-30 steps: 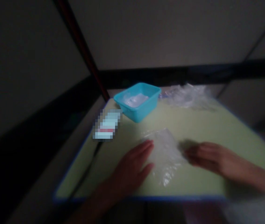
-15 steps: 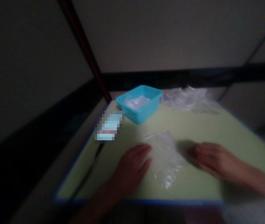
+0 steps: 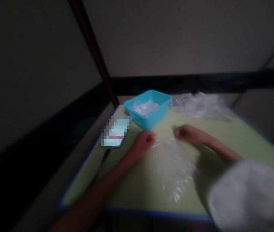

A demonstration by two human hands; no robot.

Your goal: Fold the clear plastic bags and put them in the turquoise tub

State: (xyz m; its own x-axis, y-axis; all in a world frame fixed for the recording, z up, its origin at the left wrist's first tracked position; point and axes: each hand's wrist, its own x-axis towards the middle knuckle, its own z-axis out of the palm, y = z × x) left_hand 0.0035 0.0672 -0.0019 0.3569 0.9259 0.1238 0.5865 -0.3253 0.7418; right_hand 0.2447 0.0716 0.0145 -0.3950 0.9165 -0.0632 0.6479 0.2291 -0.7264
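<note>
A clear plastic bag [image 3: 173, 164] lies flat on the yellow-green table [image 3: 132, 190] in front of me. My left hand [image 3: 144, 141] is closed at the bag's far left corner, its fingertips pinched there. Near the far right corner is my right hand [image 3: 187, 133], also closed, with its fingertips partly hidden and blurred. Whether it grips the bag's edge is too small to tell. Just beyond my left hand stands a turquoise basket [image 3: 147, 119] holding clear or white plastic material [image 3: 146, 107].
More crumpled clear plastic [image 3: 199, 104] lies at the table's far right edge. A phone-like device with a pixelated screen [image 3: 117, 131] and a dark cable [image 3: 100, 166] sit at the left. Walls stand behind and to the left.
Both hands have moved away from me toward the bag's far edge and have closed. A white sleeve now shows on my right arm. The view has shifted slightly.
</note>
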